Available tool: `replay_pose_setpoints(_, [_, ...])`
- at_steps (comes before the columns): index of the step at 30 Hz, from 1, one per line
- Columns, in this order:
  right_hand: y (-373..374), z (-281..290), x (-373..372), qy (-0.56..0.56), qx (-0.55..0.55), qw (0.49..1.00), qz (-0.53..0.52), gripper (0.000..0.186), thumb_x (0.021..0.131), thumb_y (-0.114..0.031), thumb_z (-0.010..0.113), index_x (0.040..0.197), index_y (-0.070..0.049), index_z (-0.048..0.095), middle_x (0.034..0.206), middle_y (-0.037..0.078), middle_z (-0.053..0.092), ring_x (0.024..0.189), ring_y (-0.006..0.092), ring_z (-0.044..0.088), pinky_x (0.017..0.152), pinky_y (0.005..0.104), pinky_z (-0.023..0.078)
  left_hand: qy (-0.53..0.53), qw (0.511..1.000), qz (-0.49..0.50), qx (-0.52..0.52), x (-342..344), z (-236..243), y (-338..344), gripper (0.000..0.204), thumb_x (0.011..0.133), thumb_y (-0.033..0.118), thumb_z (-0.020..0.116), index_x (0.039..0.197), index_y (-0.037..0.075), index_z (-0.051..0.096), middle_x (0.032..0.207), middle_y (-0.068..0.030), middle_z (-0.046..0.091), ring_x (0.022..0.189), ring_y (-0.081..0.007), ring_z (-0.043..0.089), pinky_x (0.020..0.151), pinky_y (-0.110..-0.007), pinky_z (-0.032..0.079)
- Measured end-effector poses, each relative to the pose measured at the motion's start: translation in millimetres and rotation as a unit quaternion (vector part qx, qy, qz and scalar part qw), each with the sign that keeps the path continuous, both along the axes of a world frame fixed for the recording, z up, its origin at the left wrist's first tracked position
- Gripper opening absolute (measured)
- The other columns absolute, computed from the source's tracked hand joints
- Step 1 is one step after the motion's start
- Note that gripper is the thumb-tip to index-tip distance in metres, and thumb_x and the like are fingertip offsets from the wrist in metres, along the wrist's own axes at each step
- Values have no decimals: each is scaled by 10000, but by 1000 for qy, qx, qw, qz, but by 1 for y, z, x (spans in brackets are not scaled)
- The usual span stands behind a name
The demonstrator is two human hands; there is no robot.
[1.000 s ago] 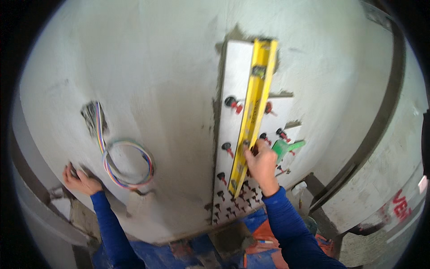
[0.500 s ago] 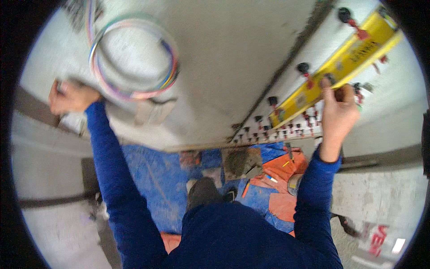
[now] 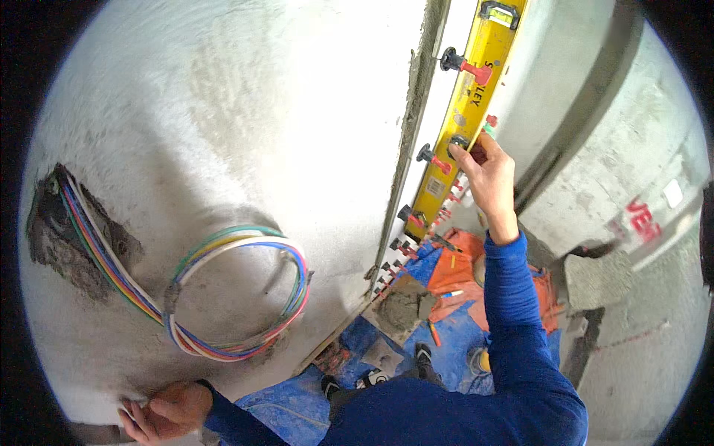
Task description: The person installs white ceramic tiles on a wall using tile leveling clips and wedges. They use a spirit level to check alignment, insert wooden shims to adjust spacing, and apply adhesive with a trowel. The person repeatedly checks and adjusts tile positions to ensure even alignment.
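Observation:
A yellow spirit level (image 3: 476, 85) stands slanted along a white tiled strip (image 3: 455, 52) on the wall. My right hand (image 3: 489, 175) grips the level near its middle vial, thumb on the face and fingers bent round the far edge. Tile-levelling clips with black knobs and red stems, such as one black knob (image 3: 451, 59), line the strip's left edge. At the lower left my left hand (image 3: 175, 410) is by the grey wall, fingers loosely bent and apart, nothing visible in it. Whether its fingertips touch the wall I cannot tell.
A coil of coloured electrical wires (image 3: 236, 239) hangs from a rough hole (image 3: 56, 245) in the plastered wall. Below, blue sheeting (image 3: 297, 401) and orange sheeting (image 3: 455, 260) cover the floor. A mortar-smeared board (image 3: 401, 303) and an orange-handled tool (image 3: 434, 334) lie there.
The view has turned, so the level now stands steeper and the wire coil sits lower. My right hand keeps its grip on the level. My left hand now appears lower in view.

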State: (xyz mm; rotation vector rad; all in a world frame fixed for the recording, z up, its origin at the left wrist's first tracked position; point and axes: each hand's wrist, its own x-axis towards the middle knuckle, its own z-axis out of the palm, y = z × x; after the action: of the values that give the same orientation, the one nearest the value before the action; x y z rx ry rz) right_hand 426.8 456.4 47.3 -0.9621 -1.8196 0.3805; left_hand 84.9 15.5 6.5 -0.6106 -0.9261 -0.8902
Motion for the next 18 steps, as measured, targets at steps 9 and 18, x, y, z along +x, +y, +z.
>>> replay_pose_setpoints(9, [-12, -3, -5, 7, 56, 998, -42, 310, 904, -240, 799, 1017, 37, 718, 812, 206, 744, 720, 282, 755, 662, 397, 567, -60, 996, -64, -13, 16, -6, 1, 177, 969, 93, 628, 1037, -53, 701, 1168, -243, 643, 1077, -378, 646, 947, -503, 516])
replay_pose_setpoints(18, [-31, -1, -12, 2, 42, 995, -89, 309, 895, -177, 834, 1069, 53, 722, 805, 128, 756, 701, 120, 685, 649, 314, 548, -50, 984, -150, 83, 18, -1, 19, 256, 1011, 240, 589, 917, 5, 623, 1168, -200, 573, 1022, -317, 548, 940, -476, 456])
